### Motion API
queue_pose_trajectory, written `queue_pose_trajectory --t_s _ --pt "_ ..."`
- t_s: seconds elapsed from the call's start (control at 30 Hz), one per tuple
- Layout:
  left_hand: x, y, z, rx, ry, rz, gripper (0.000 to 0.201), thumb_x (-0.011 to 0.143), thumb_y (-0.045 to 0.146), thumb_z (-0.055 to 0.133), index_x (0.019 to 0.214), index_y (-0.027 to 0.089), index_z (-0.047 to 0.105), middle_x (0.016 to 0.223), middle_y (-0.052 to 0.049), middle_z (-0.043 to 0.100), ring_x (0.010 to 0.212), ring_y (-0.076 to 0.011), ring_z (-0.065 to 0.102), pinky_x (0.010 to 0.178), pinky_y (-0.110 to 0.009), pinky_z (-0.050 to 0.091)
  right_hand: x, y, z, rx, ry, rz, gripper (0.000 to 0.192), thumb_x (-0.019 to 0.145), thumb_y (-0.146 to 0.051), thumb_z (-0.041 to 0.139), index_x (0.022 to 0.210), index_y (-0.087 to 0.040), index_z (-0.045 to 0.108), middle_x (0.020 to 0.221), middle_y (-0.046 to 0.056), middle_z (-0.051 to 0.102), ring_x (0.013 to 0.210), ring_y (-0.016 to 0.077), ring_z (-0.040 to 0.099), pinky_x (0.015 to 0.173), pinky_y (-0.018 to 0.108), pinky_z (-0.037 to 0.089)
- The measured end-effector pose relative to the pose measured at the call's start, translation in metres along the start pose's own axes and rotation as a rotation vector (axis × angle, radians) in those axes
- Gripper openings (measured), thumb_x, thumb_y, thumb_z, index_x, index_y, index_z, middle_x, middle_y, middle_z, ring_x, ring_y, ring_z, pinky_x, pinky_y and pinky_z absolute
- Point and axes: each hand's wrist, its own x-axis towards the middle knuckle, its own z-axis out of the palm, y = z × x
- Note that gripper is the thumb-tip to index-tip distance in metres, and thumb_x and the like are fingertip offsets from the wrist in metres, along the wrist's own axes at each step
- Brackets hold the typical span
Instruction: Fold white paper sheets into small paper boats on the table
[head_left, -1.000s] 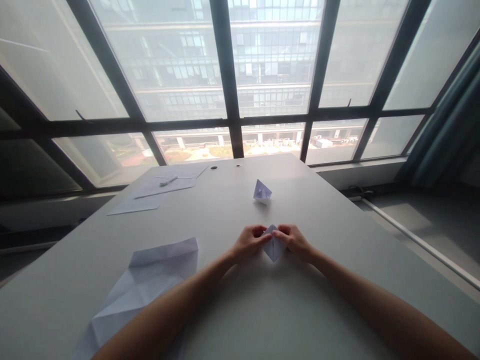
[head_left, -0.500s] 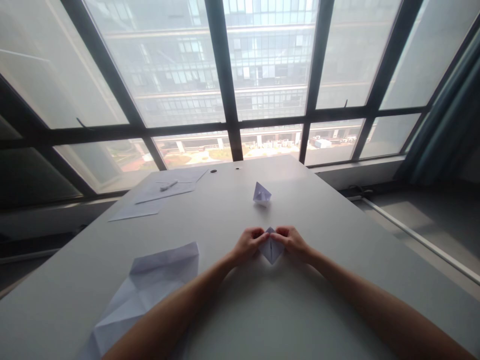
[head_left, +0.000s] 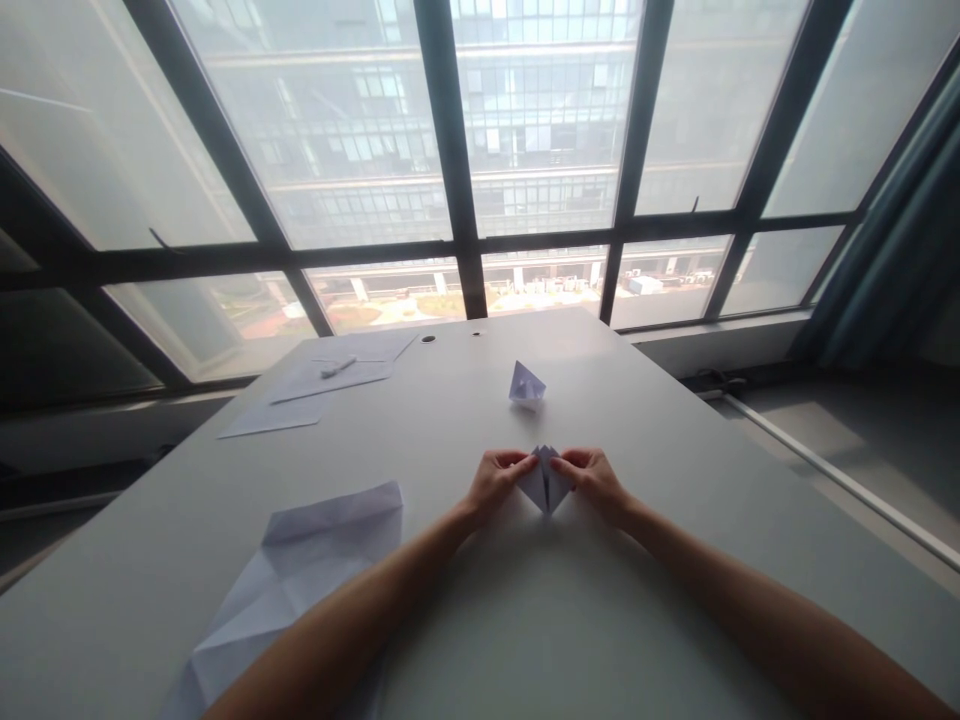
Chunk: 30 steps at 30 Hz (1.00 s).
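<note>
A small folded white paper piece (head_left: 544,487), diamond-shaped with its point toward me, sits between my two hands on the grey table (head_left: 637,420). My left hand (head_left: 497,480) pinches its upper left edge and my right hand (head_left: 594,478) pinches its upper right edge. The two top flaps stand slightly apart at the middle crease. A finished little paper boat (head_left: 526,385) stands upright just beyond my hands.
A larger creased white sheet (head_left: 300,570) lies flat at the near left. Several flat sheets (head_left: 315,385) with a white pen (head_left: 337,366) lie at the far left. Two cable holes (head_left: 428,339) mark the table's far edge, below a large window.
My hands have drawn the upper flaps of the folded piece slightly apart, so its top now shows two points. The boat and sheets have not moved.
</note>
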Motion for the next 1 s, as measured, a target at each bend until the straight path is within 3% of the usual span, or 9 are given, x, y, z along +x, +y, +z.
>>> queue_pose_trajectory --t_s 0.47,0.73,0.9,1.0 --pt "0.014 -0.016 -0.014 -0.153 0.263 0.142 0.034 0.078 0.046 0.078 0.086 0.013 0.077 0.082 -0.007 0.071 0.071 -0.0159 0.06 0.065 -0.025 0.044 0.002 0.005 -0.009 0.133 0.254 -0.104 0.037 0.079 -0.052 0.072 0.068 -0.017 0.063 0.061 -0.002 0.052 0.057 0.0119 0.042 0.053 0.026 0.032" --pt "0.018 -0.018 -0.019 -0.317 0.359 0.175 0.031 0.082 0.045 0.073 0.082 0.017 0.06 0.082 0.0 0.062 0.077 -0.0141 0.059 0.071 -0.026 0.05 0.008 0.014 -0.015 0.179 0.417 -0.06 0.038 0.077 -0.053 0.073 0.085 -0.017 0.066 0.07 0.002 0.063 0.063 0.0152 0.056 0.061 0.029 0.048" --pt "0.018 -0.016 -0.016 -0.333 0.4 0.189 0.031 0.084 0.045 0.069 0.082 0.018 0.054 0.08 0.001 0.058 0.077 -0.0124 0.058 0.075 -0.025 0.051 0.005 0.011 -0.01 0.187 0.429 -0.043 0.042 0.075 -0.056 0.074 0.086 -0.017 0.065 0.074 0.005 0.067 0.064 0.0177 0.062 0.062 0.033 0.056" --pt "0.017 -0.013 -0.015 -0.335 0.384 0.176 0.034 0.085 0.048 0.068 0.085 0.018 0.052 0.089 -0.002 0.063 0.084 -0.0144 0.061 0.079 -0.028 0.052 0.003 0.01 -0.008 0.196 0.42 -0.028 0.044 0.074 -0.057 0.074 0.087 -0.017 0.064 0.074 0.006 0.068 0.062 0.0191 0.064 0.063 0.036 0.058"
